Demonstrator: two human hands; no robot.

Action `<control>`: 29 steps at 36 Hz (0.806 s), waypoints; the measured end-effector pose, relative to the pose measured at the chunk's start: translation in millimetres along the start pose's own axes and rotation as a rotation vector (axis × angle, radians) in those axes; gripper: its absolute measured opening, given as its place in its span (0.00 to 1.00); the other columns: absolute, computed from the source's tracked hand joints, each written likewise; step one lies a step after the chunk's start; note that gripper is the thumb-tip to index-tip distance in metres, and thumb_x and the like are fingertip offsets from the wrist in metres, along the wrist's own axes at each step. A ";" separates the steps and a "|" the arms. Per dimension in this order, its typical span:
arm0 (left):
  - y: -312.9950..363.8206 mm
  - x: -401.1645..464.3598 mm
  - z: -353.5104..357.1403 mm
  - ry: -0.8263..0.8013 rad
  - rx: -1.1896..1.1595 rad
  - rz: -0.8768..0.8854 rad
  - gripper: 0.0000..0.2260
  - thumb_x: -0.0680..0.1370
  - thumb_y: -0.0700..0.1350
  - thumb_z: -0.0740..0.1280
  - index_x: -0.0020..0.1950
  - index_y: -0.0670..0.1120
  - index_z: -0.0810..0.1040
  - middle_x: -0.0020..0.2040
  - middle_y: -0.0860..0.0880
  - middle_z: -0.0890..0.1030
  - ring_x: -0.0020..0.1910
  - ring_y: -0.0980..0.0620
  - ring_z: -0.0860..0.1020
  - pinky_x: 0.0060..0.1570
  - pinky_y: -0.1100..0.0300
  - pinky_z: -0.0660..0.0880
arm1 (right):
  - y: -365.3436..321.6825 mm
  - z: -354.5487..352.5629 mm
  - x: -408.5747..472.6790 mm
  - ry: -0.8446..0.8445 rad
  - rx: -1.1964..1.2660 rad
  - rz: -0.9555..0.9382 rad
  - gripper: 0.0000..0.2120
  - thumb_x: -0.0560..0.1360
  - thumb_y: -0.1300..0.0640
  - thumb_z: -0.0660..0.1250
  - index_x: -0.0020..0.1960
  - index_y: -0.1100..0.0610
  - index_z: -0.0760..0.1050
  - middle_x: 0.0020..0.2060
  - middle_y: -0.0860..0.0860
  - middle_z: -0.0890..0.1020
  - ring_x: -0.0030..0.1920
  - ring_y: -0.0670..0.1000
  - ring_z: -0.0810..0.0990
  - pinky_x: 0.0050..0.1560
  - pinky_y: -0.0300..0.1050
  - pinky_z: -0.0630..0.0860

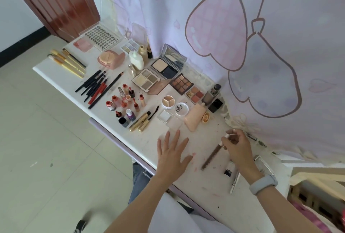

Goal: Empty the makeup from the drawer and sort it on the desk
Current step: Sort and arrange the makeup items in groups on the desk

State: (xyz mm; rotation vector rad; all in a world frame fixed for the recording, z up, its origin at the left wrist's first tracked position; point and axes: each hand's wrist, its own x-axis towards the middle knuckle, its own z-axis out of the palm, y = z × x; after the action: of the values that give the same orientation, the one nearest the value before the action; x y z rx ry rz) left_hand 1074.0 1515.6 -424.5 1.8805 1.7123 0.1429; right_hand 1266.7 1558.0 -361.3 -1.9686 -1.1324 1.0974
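Makeup lies sorted in groups on the white desk (56, 75). Yellow-handled brushes (67, 60) and black and red pencils (97, 87) lie at the left. Small lip bottles (127, 102) stand mid-desk beside gold mascara tubes (140, 121). Eyeshadow palettes (182, 84) and a powder compact (166, 66) sit further back. My left hand (172, 155) rests flat on the desk with fingers spread. My right hand (236, 145) pinches the white top end of a brown stick (211, 156) that slants down onto the desk.
A small white tube (229, 170) and a thin silver pen (234, 183) lie by my right wrist. A lash tray (101, 38) sits at the far left corner. A pink cartoon curtain (224, 27) hangs behind the desk. Tiled floor lies to the left.
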 end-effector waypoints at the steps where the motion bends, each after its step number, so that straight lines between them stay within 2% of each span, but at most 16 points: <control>1: 1.4 -1.6 -3.8 0.048 -0.079 -0.007 0.31 0.74 0.68 0.42 0.74 0.58 0.59 0.77 0.55 0.50 0.76 0.50 0.39 0.71 0.49 0.32 | -3.2 0.3 -0.2 -0.011 0.075 0.030 0.08 0.73 0.66 0.65 0.46 0.55 0.73 0.35 0.54 0.78 0.32 0.51 0.75 0.36 0.41 0.71; 2: 2.9 -3.2 -8.0 0.086 -0.178 -0.024 0.30 0.75 0.66 0.42 0.73 0.57 0.63 0.76 0.55 0.57 0.76 0.52 0.46 0.73 0.52 0.37 | -5.4 1.1 -0.3 -0.022 0.142 0.066 0.07 0.74 0.67 0.65 0.47 0.56 0.74 0.34 0.55 0.78 0.31 0.51 0.75 0.35 0.41 0.72; 4: 6.4 -5.5 -20.2 0.069 -0.385 -0.051 0.24 0.79 0.62 0.48 0.71 0.55 0.67 0.69 0.55 0.71 0.72 0.54 0.62 0.72 0.58 0.52 | -9.3 4.9 -1.8 -0.055 0.259 0.138 0.05 0.74 0.67 0.65 0.48 0.60 0.76 0.34 0.56 0.78 0.30 0.50 0.76 0.32 0.39 0.73; 6: 11.4 -8.9 -33.6 -0.032 -0.491 -0.037 0.19 0.81 0.57 0.54 0.70 0.54 0.67 0.58 0.55 0.78 0.58 0.56 0.75 0.63 0.59 0.68 | -11.5 11.7 -5.3 -0.093 0.343 0.197 0.02 0.74 0.65 0.66 0.45 0.61 0.77 0.33 0.56 0.78 0.28 0.49 0.76 0.30 0.37 0.73; 7: 13.3 -10.8 -38.9 -0.048 -0.460 -0.011 0.19 0.80 0.56 0.56 0.70 0.54 0.68 0.53 0.56 0.79 0.50 0.57 0.76 0.56 0.60 0.73 | -12.3 15.5 -7.8 -0.105 0.360 0.226 0.02 0.75 0.63 0.67 0.44 0.61 0.77 0.32 0.56 0.78 0.27 0.48 0.75 0.29 0.37 0.73; 8: 13.6 -12.3 -41.5 -0.033 -0.422 0.012 0.18 0.80 0.56 0.57 0.69 0.54 0.68 0.47 0.57 0.78 0.43 0.59 0.75 0.49 0.63 0.73 | -13.1 19.3 -10.3 -0.113 0.370 0.263 0.04 0.75 0.61 0.67 0.42 0.61 0.77 0.30 0.55 0.77 0.25 0.48 0.74 0.27 0.37 0.71; 10: 11.7 -14.5 -43.7 0.051 -0.440 0.013 0.17 0.79 0.55 0.59 0.66 0.53 0.68 0.38 0.58 0.73 0.33 0.60 0.71 0.37 0.67 0.68 | -14.8 26.2 -14.9 -0.121 0.381 0.353 0.09 0.76 0.58 0.66 0.38 0.60 0.74 0.25 0.53 0.73 0.21 0.47 0.68 0.22 0.36 0.65; 12: 10.6 -16.9 -46.7 0.149 -0.581 -0.049 0.13 0.78 0.52 0.62 0.62 0.52 0.69 0.34 0.56 0.72 0.29 0.59 0.69 0.33 0.68 0.65 | -15.6 31.7 -18.9 -0.135 0.410 0.463 0.12 0.77 0.57 0.64 0.37 0.59 0.71 0.19 0.49 0.66 0.17 0.46 0.61 0.18 0.34 0.57; 15: 8.6 -21.1 -56.4 0.315 -0.744 -0.099 0.08 0.79 0.43 0.63 0.55 0.53 0.69 0.35 0.53 0.74 0.31 0.58 0.71 0.33 0.67 0.69 | -14.8 40.3 -25.3 -0.159 0.490 0.612 0.14 0.78 0.57 0.62 0.35 0.60 0.69 0.17 0.47 0.59 0.15 0.45 0.55 0.17 0.32 0.51; 19: 7.4 -23.5 -66.9 0.441 -0.729 -0.083 0.07 0.79 0.40 0.62 0.54 0.49 0.74 0.38 0.55 0.77 0.37 0.54 0.74 0.36 0.67 0.71 | -16.1 48.6 -37.7 -0.267 0.517 0.728 0.14 0.79 0.55 0.59 0.38 0.62 0.71 0.18 0.47 0.58 0.15 0.44 0.55 0.16 0.31 0.52; 21: 6.5 -22.3 -70.8 0.458 -0.732 -0.116 0.06 0.79 0.40 0.62 0.52 0.50 0.73 0.36 0.56 0.75 0.33 0.54 0.72 0.34 0.65 0.70 | -20.0 52.9 -43.1 -0.281 0.509 0.725 0.15 0.80 0.53 0.59 0.40 0.63 0.72 0.18 0.47 0.58 0.15 0.44 0.55 0.15 0.32 0.53; 24: 1.4 -21.1 -70.5 0.420 -0.690 -0.122 0.04 0.81 0.42 0.59 0.49 0.50 0.71 0.32 0.53 0.72 0.28 0.56 0.67 0.30 0.61 0.67 | -28.6 56.5 -47.3 -0.214 0.547 0.633 0.14 0.80 0.54 0.58 0.39 0.59 0.68 0.17 0.46 0.60 0.15 0.44 0.56 0.15 0.33 0.54; 26: -2.3 -22.5 -67.0 0.404 -0.642 -0.127 0.03 0.81 0.44 0.58 0.49 0.49 0.70 0.29 0.53 0.70 0.26 0.56 0.65 0.27 0.63 0.64 | -32.3 56.1 -47.2 -0.177 0.597 0.555 0.13 0.80 0.56 0.58 0.38 0.58 0.67 0.18 0.46 0.61 0.16 0.44 0.56 0.15 0.34 0.55; 29: -7.9 -26.6 -63.1 0.390 -0.597 -0.209 0.07 0.81 0.48 0.56 0.46 0.49 0.70 0.28 0.53 0.69 0.25 0.55 0.65 0.25 0.66 0.62 | -33.1 55.1 -51.7 -0.198 0.633 0.427 0.09 0.81 0.59 0.56 0.43 0.60 0.69 0.20 0.46 0.61 0.19 0.44 0.58 0.18 0.35 0.58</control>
State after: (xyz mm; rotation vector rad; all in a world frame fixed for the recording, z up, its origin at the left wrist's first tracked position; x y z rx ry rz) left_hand 1034.1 1512.4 -368.4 1.2794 1.8318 0.8815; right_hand 1190.7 1532.3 -342.1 -1.6355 -0.3619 1.6562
